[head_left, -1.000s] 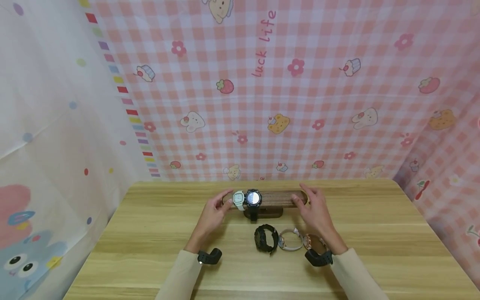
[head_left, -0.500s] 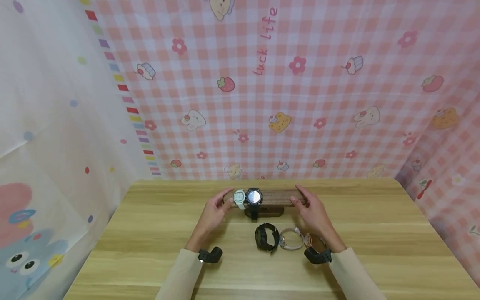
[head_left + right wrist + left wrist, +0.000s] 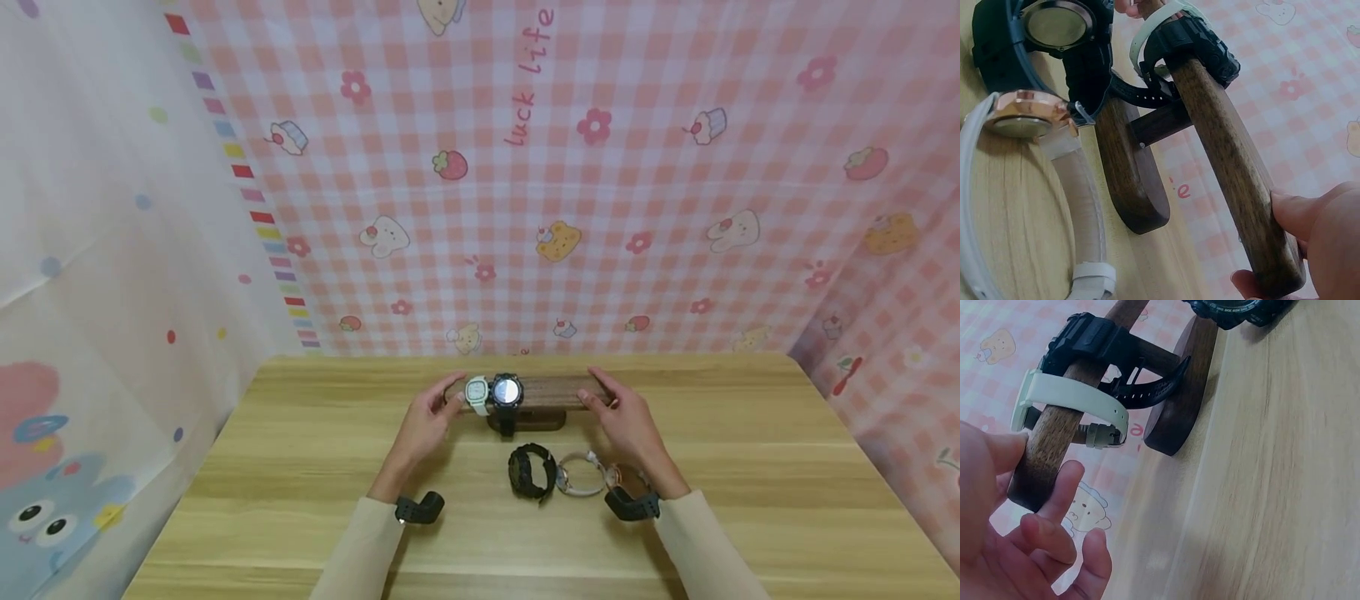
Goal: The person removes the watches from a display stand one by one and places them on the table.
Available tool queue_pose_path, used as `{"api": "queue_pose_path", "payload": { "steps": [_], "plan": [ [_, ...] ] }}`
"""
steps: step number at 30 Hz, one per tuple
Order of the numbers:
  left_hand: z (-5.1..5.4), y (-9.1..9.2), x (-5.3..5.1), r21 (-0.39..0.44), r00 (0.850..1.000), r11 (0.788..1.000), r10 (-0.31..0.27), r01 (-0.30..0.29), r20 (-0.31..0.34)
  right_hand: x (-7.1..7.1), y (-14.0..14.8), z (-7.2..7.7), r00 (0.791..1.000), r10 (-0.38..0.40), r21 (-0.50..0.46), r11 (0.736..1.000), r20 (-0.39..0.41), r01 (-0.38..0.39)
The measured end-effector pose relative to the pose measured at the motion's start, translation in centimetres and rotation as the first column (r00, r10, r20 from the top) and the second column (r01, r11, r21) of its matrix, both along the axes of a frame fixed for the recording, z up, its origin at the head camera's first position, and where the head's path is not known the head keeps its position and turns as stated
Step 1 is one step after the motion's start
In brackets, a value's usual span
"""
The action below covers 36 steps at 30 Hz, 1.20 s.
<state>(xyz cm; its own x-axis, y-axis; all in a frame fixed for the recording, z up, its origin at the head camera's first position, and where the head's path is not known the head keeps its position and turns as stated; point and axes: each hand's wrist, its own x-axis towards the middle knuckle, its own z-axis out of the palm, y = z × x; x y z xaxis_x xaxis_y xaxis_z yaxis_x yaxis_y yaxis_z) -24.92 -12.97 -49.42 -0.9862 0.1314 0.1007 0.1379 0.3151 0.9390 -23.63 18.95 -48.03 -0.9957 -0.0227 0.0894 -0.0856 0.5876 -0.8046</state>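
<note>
A dark wooden watch stand (image 3: 551, 393) stands near the table's back edge. Its bar carries a pale green watch (image 3: 477, 393) at the left and a black watch (image 3: 506, 392) beside it. My left hand (image 3: 426, 423) grips the bar's left end; in the left wrist view thumb and fingers of the hand (image 3: 1029, 537) pinch that end. The right hand (image 3: 627, 421) holds the other end, its thumb on the bar (image 3: 1235, 169) in the right wrist view. The bar's right part bears no watch.
In front of the stand, on the wooden table (image 3: 315, 467), lie a black watch (image 3: 532, 472), a white-strapped watch (image 3: 581, 473) and a rose-gold watch (image 3: 615, 477) partly behind the right wrist's camera. Patterned cloth (image 3: 480, 208) hangs behind the table.
The right hand has shifted slightly left at its end of the bar. Both hands still grip the stand, and the watches lie as before; the head view has tilted slightly.
</note>
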Motion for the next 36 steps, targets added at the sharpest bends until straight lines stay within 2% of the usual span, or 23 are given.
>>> {"api": "queue_pose_path", "payload": {
  "steps": [11, 18, 22, 25, 30, 33, 36],
  "plan": [
    [0.3, -0.3, 0.1, -0.094, 1.0, 0.996, -0.003, 0.003, -0.001, 0.1, 0.0, 0.6, 1.0, -0.012, 0.037, 0.999, 0.023, 0.011],
    [0.9, -0.2, 0.1, -0.178, 0.998, 0.984, 0.021, -0.031, -0.058, -0.1, 0.0, 0.8, 1.0, -0.019, 0.044, 0.999, 0.025, 0.018],
    [1.4, -0.1, 0.3, -0.182, 0.994, 0.981, 0.051, -0.068, -0.1, -0.1, 0.0, 0.8, 0.999, -0.019, 0.045, 0.999, 0.026, 0.018],
    [1.9, 0.1, 0.5, -0.17, 0.988, 0.979, 0.095, -0.115, -0.122, -0.1, 0.0, 0.9, 0.999, -0.022, 0.047, 0.999, 0.031, 0.02],
    [2.4, 0.5, 0.8, -0.141, 0.969, 0.97, 0.173, -0.199, -0.179, -0.3, 0.0, 1.0, 1.0, -0.019, 0.049, 0.999, 0.025, 0.018],
    [2.6, 0.9, 0.8, -0.129, 0.959, 0.972, 0.164, -0.198, -0.23, -0.4, 0.0, 0.9, 1.0, -0.014, 0.049, 0.999, 0.015, 0.013],
    [2.8, 1.3, 0.9, -0.146, 0.961, 0.976, 0.119, -0.159, -0.251, -0.4, 0.0, 0.9, 1.0, -0.01, 0.05, 0.999, 0.017, 0.009]
  ]
}}
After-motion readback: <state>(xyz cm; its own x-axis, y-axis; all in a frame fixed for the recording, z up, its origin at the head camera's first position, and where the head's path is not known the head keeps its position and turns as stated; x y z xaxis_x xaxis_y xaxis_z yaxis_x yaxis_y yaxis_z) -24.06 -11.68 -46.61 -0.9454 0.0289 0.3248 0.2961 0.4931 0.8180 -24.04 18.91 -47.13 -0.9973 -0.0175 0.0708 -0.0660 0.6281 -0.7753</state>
